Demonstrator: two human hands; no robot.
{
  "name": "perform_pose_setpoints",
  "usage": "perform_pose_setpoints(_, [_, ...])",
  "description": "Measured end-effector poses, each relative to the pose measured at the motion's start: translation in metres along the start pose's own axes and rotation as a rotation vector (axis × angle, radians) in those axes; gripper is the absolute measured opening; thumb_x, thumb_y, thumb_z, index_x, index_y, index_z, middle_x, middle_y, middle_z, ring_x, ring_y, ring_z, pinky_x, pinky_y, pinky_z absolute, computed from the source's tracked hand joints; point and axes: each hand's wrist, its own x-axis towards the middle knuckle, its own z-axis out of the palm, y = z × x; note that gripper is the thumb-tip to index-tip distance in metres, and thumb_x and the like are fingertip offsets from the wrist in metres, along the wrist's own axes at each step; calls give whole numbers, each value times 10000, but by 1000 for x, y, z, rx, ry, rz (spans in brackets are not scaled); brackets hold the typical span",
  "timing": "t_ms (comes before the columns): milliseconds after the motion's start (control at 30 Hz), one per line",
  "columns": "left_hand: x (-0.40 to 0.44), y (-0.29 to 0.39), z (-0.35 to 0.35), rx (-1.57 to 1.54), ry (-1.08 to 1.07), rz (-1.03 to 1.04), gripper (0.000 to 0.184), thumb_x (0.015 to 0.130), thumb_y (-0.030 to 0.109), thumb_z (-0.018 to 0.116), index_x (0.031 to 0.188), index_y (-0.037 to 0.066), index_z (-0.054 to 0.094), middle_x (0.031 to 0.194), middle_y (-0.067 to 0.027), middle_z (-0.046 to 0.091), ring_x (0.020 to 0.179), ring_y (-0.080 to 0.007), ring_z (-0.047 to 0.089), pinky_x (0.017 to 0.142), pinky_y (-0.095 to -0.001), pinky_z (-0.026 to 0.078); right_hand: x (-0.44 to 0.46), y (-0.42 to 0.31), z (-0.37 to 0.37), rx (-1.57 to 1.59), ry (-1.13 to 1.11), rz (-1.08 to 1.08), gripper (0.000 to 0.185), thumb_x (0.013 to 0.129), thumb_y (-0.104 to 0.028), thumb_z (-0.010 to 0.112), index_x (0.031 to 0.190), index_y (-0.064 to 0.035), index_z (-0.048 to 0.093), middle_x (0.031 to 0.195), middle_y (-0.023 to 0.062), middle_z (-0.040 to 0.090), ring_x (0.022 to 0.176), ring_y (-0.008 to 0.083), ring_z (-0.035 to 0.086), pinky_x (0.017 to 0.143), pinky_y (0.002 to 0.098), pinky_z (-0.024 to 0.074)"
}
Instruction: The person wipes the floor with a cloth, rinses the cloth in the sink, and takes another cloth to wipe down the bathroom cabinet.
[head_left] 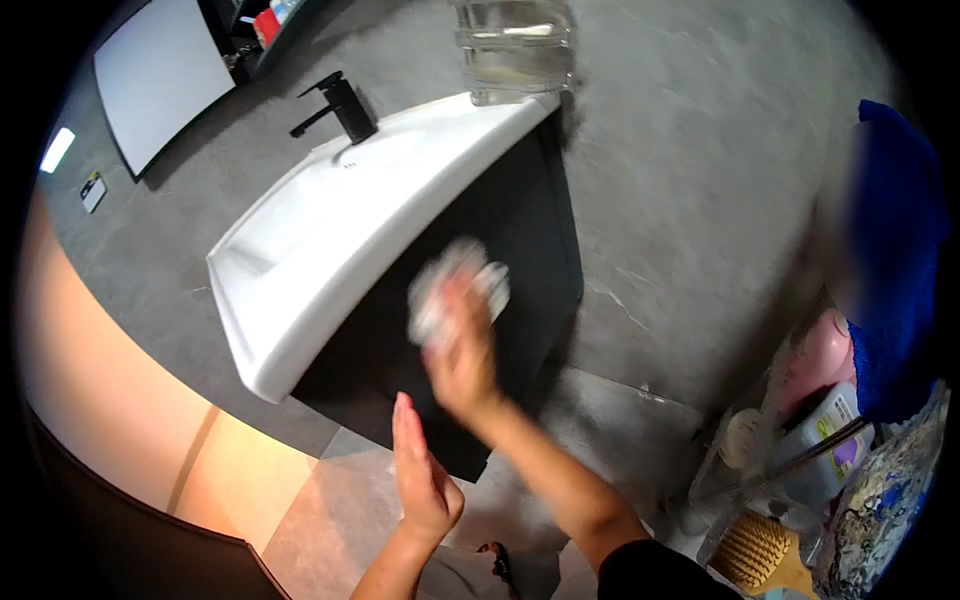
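Note:
My right hand [467, 360] is closed on a crumpled white cloth [428, 312], held against or just in front of the dark vanity cabinet [530, 215]. Motion smears the cloth and the fingertips, so contact with the cabinet front is hard to judge. Lower and to the left, my left hand [428, 490] holds nothing; its fingers are stretched out beside the cabinet's bottom edge. Above the cabinet sits a white washbasin [335, 215] with a black faucet [352, 108] at its back.
A clear plastic organizer [515, 50] stands on the basin's far corner. On the right are a blue towel [895, 250], a pink bottle [822, 355], a white bottle [825, 445] and a wooden hairbrush [755, 550]. A mirror [160, 80] hangs at the upper left.

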Motion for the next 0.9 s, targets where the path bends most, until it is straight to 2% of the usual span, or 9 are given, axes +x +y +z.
perform_pose_setpoints(100, [-9,-1,0,-30,4,-50,622,777,-119,351,1397,-127,304,1449,-328,317,1355,-469,319,1125,-493,252,-91,-14,-18,53,-223,-53,423,894,-140,553,1310,-215,549,1458,96,425,1390,342,318,1152,463,201])
perform_pose_setpoints(167, [-17,-8,6,-30,-40,24,627,761,-136,352,1387,-130,323,1436,-327,341,1344,-472,337,1125,-492,256,-79,22,-37,-35,-144,12,456,920,-131,514,1368,-125,431,1467,153,381,1385,356,310,1148,455,203])
perform_pose_setpoints(300, [-21,2,14,-28,-157,-66,613,777,-132,341,1390,-120,328,1432,-332,342,1337,-472,347,1125,-483,261,-37,77,-45,11,200,514,547,964,-120,450,1454,20,251,1479,241,315,1378,375,299,1141,427,210])
perform_pose_setpoints(467, [-28,-3,23,-92,-181,-25,575,837,-93,347,1409,-107,303,1451,-327,321,1349,-457,343,1122,-468,268,-157,-15,-23,-127,-120,174,564,953,-285,459,1455,-68,318,1485,209,321,1382,366,293,1127,462,219])
perform_pose_setpoints(567, [-33,-6,26,-105,-205,10,628,784,-120,349,1410,-105,304,1454,-323,320,1352,-459,337,1126,-471,262,-95,68,-38,-181,63,132,530,972,-170,442,1463,-48,282,1457,239,338,1344,366,342,1111,458,259])
perform_pose_setpoints(600, [-36,-5,28,-112,-209,12,646,766,-128,350,1411,-104,305,1455,-322,319,1353,-460,334,1127,-472,259,-67,93,-49,-62,89,462,503,989,-148,401,1454,-7,270,1454,246,335,1332,364,349,1111,429,267])
perform_pose_setpoints(700, [-35,3,38,-163,-235,-40,728,654,-171,386,1379,-121,357,1421,-320,367,1328,-461,371,1116,-503,285,-69,127,-55,-17,312,666,494,993,-160,404,1444,-7,275,1441,246,345,1339,373,337,1117,432,249])
perform_pose_setpoints(833, [-47,-5,60,-245,-286,-50,633,790,-117,354,1420,-89,305,1467,-311,306,1370,-448,312,1130,-479,252,-214,33,-17,-49,132,510,605,963,-249,454,1454,18,224,1468,260,291,1338,411,305,1110,480,224])
perform_pose_setpoints(900, [-49,-7,64,-234,-314,-53,606,823,-107,343,1427,-82,300,1469,-306,306,1369,-442,317,1130,-478,253,-194,37,-27,-113,67,576,652,945,-265,477,1452,41,203,1486,257,263,1362,417,262,1125,480,178])
